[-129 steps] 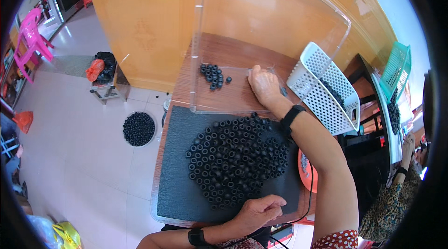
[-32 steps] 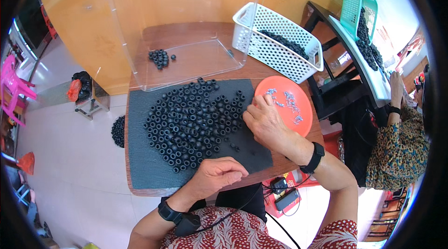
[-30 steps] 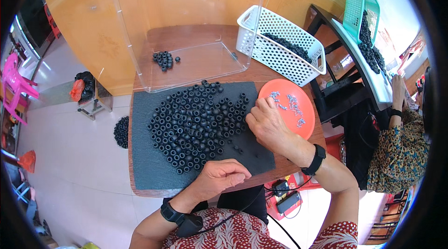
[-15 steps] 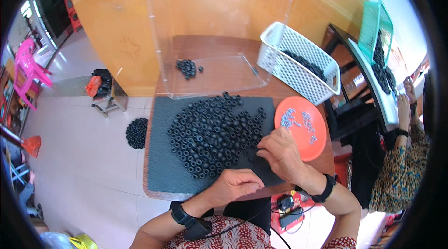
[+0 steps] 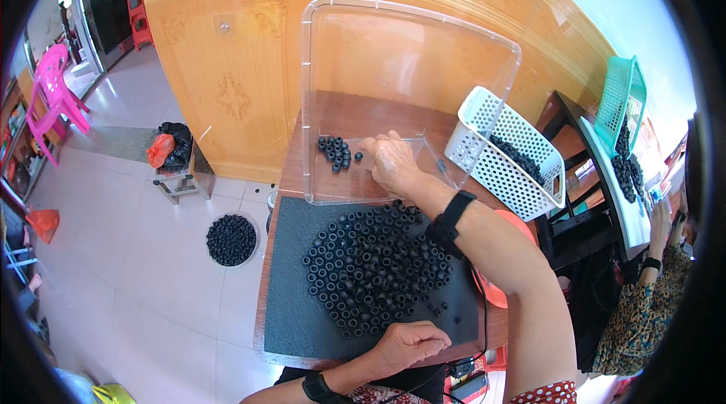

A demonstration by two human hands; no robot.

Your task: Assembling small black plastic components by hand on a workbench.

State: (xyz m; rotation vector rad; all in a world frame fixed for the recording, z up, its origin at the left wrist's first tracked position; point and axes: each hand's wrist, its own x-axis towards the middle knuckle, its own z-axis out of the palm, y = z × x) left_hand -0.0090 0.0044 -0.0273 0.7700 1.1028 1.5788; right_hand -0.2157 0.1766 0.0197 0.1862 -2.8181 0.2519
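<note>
My right hand (image 5: pixel 392 162) reaches into the clear plastic bin (image 5: pixel 414 9), fingers bent together. Beside its fingertips lies one black ring-shaped part (image 5: pixel 358 156), just right of a small cluster of such parts (image 5: pixel 333 153). Whatever those fingers hold is hidden. At the near edge of the dark mat (image 5: pixel 291 283), my left hand (image 5: pixel 412 345) is curled, thumb against fingers; I cannot see anything in it. Between the hands a wide heap of black ring-shaped parts (image 5: pixel 370 260) covers the mat. My right forearm hides much of the orange plate (image 5: pixel 495 290).
A white perforated basket (image 5: pixel 514 173) of black parts stands at the table's right. Farther right, a person's hand (image 5: pixel 659 222) is at a white table with a green basket (image 5: pixel 622 105). Left on the floor are a round container of black parts (image 5: pixel 231 240) and a stool (image 5: pixel 181 183).
My right hand has moved from beside the orange plate forward and left into the clear bin. My left hand stays curled by the mat's near edge. The whole view has shifted.
</note>
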